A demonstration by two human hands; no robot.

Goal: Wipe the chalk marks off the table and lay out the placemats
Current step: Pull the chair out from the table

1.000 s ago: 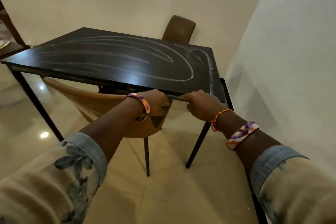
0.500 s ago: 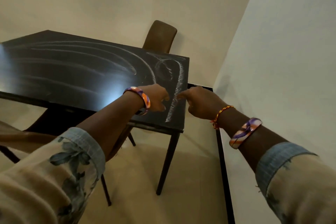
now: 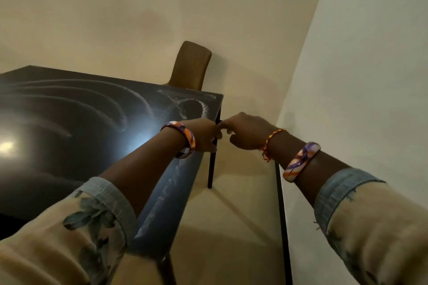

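The black table fills the left of the view. White chalk marks form a ring near its far right corner, with long faint arcs to the left and a streak along the right edge. My left hand rests at that right edge with its fingers curled down over it. Just past the edge, my right hand hangs in the air with its fingers curled, and its index finger touches my left hand. I see no cloth in either hand. No placemats are in view.
A brown chair stands behind the table's far right corner, against the beige wall. A white wall runs close along the right, with a thin black bar at its foot. A table leg drops to the tiled floor.
My view has swung right and nearer along the table. Both hands left the near edge, crossed the chalk streak and now sit at the table's right edge.
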